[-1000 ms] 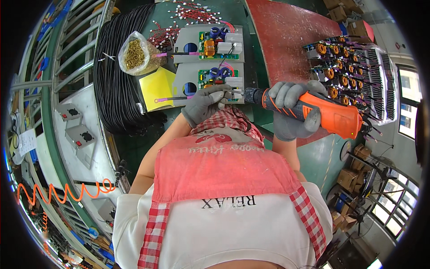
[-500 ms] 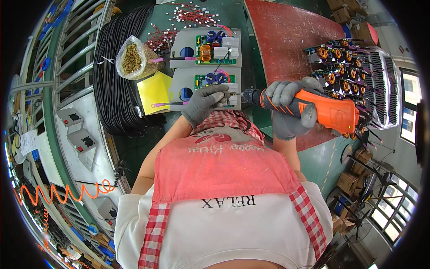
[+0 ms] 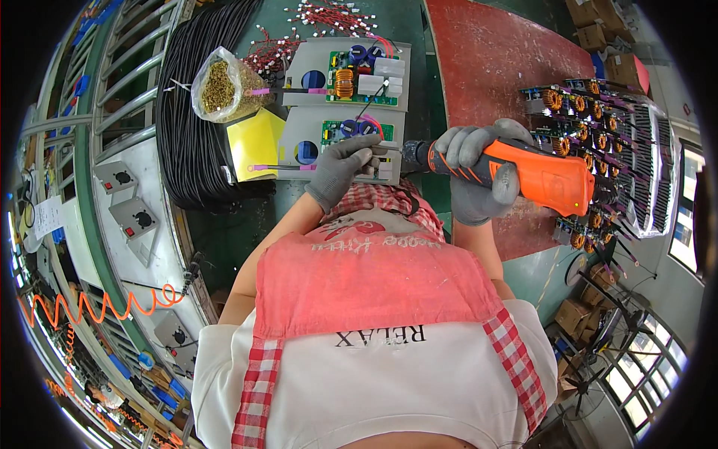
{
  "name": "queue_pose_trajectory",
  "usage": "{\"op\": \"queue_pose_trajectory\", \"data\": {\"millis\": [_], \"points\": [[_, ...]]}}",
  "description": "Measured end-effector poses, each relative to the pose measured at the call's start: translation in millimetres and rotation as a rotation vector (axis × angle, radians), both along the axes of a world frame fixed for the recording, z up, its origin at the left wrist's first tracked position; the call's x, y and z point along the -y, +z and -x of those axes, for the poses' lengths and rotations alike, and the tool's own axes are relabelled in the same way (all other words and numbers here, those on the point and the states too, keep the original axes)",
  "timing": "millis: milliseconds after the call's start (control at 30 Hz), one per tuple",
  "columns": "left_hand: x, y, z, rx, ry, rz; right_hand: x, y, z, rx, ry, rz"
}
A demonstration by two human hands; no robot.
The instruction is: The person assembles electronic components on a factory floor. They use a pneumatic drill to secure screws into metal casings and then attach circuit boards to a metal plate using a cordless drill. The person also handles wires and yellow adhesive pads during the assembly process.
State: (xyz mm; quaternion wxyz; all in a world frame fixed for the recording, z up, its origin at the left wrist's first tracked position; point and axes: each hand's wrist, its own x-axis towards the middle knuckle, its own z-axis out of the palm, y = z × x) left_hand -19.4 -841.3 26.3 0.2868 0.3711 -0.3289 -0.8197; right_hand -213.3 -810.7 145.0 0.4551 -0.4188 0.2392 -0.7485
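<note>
My right hand [image 3: 473, 196], in a grey glove, grips an orange and black power screwdriver [image 3: 555, 181] held roughly level. Its thin bit points left over the nearer grey metal plate [image 3: 290, 133]. My left hand [image 3: 336, 173], also gloved, has thumb and forefinger pinched at the bit's tip; whatever sits between them is too small to make out. A green circuit board [image 3: 335, 132] lies on that plate, partly covered by my left fingers. Beyond it, a second plate [image 3: 299, 58] carries another board [image 3: 344, 84] with a copper coil and a black cable.
Left of the plates are an open clear bag of small brass-coloured parts [image 3: 218, 88], yellow paper [image 3: 253, 146] and a black cable coil [image 3: 176, 157]. Red wires with white connectors [image 3: 329, 19] lie behind. A red panel [image 3: 486, 56] and stacked circuit boards [image 3: 583, 127] stand right.
The view has shifted slightly. The screwdriver and my right hand have moved a little left toward my left hand, whose pinch stays at the bit's tip.
</note>
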Motion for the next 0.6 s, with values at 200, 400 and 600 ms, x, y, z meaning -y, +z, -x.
{"op": "queue_pose_trajectory", "data": {"millis": [200,400,600], "points": [[0,8,1,0.022,0.04,-0.089,17,-27,3,-0.118,-0.13,0.003],[14,16,-14,0.053,0.099,-0.124,35,-63,9,-0.159,-0.161,-0.074],[22,0,-32,-0.003,0.264,-0.18,41,-74,9,-0.104,-0.146,-0.146]]}}
